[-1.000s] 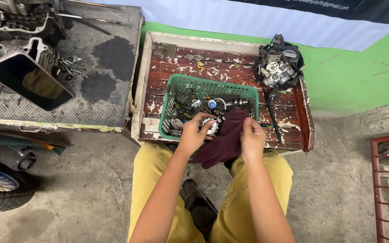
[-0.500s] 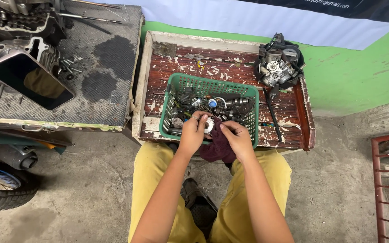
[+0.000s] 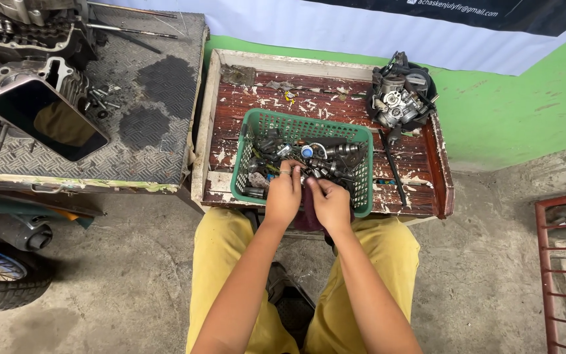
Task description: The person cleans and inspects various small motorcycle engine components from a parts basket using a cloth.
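Both hands, left hand (image 3: 283,196) and right hand (image 3: 328,202), pinch small metal parts (image 3: 322,172) over a dark red rag (image 3: 309,215) inside the green basket (image 3: 361,190), which is full of metal bits; a carburetor (image 3: 397,98) sits behind on the wooden tray (image 3: 420,157).

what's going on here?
A seated person has both hands at the near edge of a green plastic basket full of small metal parts. The left hand and right hand meet over a dark red cloth. The basket sits on a worn wooden tray, with a carburetor at its far right corner.
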